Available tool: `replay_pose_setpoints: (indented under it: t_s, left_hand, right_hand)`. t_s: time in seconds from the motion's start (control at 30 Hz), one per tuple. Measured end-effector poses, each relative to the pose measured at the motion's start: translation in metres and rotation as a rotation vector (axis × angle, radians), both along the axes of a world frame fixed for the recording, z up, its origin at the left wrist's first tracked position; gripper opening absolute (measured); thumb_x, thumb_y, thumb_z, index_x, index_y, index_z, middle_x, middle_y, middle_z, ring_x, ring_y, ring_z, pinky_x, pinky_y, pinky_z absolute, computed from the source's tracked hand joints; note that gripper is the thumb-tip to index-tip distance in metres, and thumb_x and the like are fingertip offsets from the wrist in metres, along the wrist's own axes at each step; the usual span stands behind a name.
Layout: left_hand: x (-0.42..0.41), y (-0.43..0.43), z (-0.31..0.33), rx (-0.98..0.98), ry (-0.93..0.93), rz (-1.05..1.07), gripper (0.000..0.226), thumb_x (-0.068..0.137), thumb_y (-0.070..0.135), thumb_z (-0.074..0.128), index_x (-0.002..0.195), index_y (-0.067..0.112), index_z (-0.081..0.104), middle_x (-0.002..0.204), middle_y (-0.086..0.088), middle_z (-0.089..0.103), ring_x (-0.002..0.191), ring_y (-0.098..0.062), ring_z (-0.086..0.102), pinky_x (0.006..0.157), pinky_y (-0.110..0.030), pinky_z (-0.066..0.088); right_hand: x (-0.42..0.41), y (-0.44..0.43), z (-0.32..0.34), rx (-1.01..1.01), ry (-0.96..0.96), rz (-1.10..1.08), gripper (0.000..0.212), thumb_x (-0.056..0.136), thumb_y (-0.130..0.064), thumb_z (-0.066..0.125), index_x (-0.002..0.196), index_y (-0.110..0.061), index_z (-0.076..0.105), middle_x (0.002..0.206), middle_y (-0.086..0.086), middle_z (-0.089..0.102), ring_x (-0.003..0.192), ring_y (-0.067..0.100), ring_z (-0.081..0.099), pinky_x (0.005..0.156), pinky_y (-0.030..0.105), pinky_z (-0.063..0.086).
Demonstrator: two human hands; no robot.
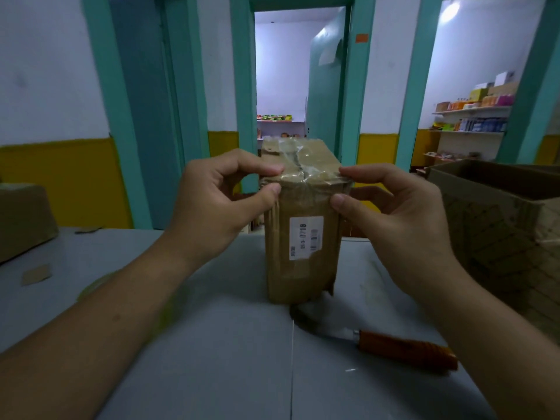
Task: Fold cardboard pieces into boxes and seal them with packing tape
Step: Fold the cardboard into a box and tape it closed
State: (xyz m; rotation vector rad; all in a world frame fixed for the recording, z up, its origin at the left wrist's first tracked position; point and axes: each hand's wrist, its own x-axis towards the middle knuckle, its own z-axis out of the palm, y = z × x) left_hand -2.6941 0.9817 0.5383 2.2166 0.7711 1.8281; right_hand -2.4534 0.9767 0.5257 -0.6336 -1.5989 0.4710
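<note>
A person's 2 bare hands pinch the top near edge of a tall, narrow cardboard box (pixel 300 237), held upright at the middle of a smooth grey surface (pixel 212 344); whether its ragged base rests on that surface cannot be told. The left hand (pixel 218 204) clamps the box's upper left corner between thumb and curled forefinger. The right hand (pixel 394 213) clamps the upper right corner the same way. Glossy clear packing tape (pixel 303 168) runs wrinkled across the closed top flaps and over the near edge, between the 2 hands. The box's brown front face is creased and dull, and carries 1 white rectangular label (pixel 306 237) with printed digits turned sideways.

Just in front of the box and to its right lies a knife (pixel 406 348) with a ribbed orange handle, its dark blade pointing toward the box's base. Right of the box stands a large open carton (pixel 500 222) of rough brown cardboard. Far left of the box sits another brown carton (pixel 24 219), with a small flat cardboard scrap (pixel 36 274) near it. Behind the box, a teal-framed doorway (pixel 300 71) opens on shelves of coloured packets.
</note>
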Motion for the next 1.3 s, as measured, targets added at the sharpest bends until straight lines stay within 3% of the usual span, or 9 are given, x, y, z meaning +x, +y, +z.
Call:
replay_pose_setpoints:
  t_s: [0.2,0.33,0.4,0.57,0.77,0.9,1.03,1.13,1.3]
  left_hand:
    - [0.010,-0.009,0.004,0.133,-0.026,0.019,0.036,0.093,-0.002,0.074,0.126,0.008,0.067,0.133,-0.015,0.064,0.132,-0.023,0.061,0.100,-0.028,0.057]
    - [0.019,-0.010,0.006,-0.282,-0.356,-0.270,0.070,0.093,0.029,0.074,0.153,0.013,0.043,0.148,-0.008,0.058,0.134,-0.015,0.060,0.102,-0.027,0.055]
    - [0.019,-0.004,0.004,-0.455,-0.491,-0.397,0.061,0.099,0.023,0.068,0.152,0.003,0.045,0.139,-0.016,0.066,0.124,-0.024,0.067,0.095,-0.030,0.057]
    - [0.010,0.012,-0.009,-0.391,-0.277,-0.210,0.055,0.088,-0.006,0.076,0.139,0.007,0.059,0.131,-0.007,0.072,0.123,-0.026,0.068,0.107,-0.043,0.054]
    - [0.006,0.019,-0.017,-0.419,-0.110,0.085,0.041,0.094,-0.016,0.058,0.107,0.022,0.069,0.091,0.000,0.071,0.081,-0.018,0.064,0.076,-0.021,0.054]
    - [0.012,0.013,-0.017,-0.622,-0.247,-0.255,0.039,0.102,-0.006,0.049,0.134,0.012,0.064,0.126,-0.013,0.073,0.115,-0.025,0.071,0.097,-0.034,0.058]
    - [0.018,0.013,-0.020,-0.825,-0.329,-0.428,0.028,0.107,0.027,0.044,0.118,0.020,0.069,0.111,-0.004,0.073,0.104,-0.015,0.066,0.103,-0.040,0.040]
    - [0.031,0.017,-0.030,-0.868,-0.336,-0.420,0.047,0.095,0.060,0.059,0.128,0.027,0.064,0.114,0.002,0.073,0.117,-0.021,0.065,0.110,-0.046,0.041]
    - [0.062,0.006,-0.032,-0.742,-0.251,-0.539,0.073,0.092,0.018,0.058,0.153,0.052,0.035,0.137,0.001,0.066,0.111,-0.018,0.071,0.088,-0.041,0.059]
  right_hand:
    - [-0.002,0.001,0.001,0.153,0.035,-0.037,0.033,0.087,-0.004,0.077,0.118,-0.008,0.068,0.118,0.008,0.071,0.112,0.021,0.070,0.092,0.042,0.061]
    - [-0.005,-0.001,-0.001,0.285,-0.031,-0.088,0.032,0.086,0.002,0.076,0.115,-0.010,0.068,0.120,0.011,0.066,0.121,0.018,0.065,0.094,0.032,0.060]
    - [-0.006,-0.002,-0.003,0.292,-0.094,-0.058,0.030,0.085,0.002,0.076,0.111,-0.010,0.069,0.124,0.009,0.062,0.124,0.017,0.062,0.094,0.029,0.060]
    - [-0.009,-0.002,-0.005,0.089,-0.089,0.052,0.012,0.089,-0.008,0.068,0.100,-0.009,0.062,0.124,0.003,0.062,0.124,0.018,0.062,0.096,0.030,0.058]
    - [-0.010,0.000,0.006,-0.293,0.343,0.124,0.026,0.107,-0.025,0.051,0.132,-0.019,0.056,0.125,-0.001,0.070,0.086,0.024,0.073,0.084,0.043,0.063]
    - [-0.006,0.003,0.009,-0.387,0.212,-0.021,0.056,0.094,-0.064,0.043,0.128,-0.025,0.064,0.121,-0.005,0.071,0.095,0.024,0.073,0.092,0.055,0.059]
    - [-0.004,0.001,0.010,-0.374,0.148,-0.033,0.059,0.086,-0.079,0.045,0.113,-0.032,0.068,0.115,-0.004,0.072,0.107,0.018,0.070,0.096,0.051,0.058]
    - [-0.001,-0.007,0.012,-0.334,-0.062,-0.093,0.075,0.080,-0.082,0.052,0.131,-0.027,0.060,0.121,-0.008,0.067,0.110,0.012,0.067,0.090,0.040,0.061]
    - [0.026,-0.033,0.014,-0.420,-0.321,-0.113,0.064,0.090,-0.042,0.071,0.146,-0.029,0.043,0.125,-0.015,0.059,0.110,0.007,0.063,0.081,0.025,0.059]
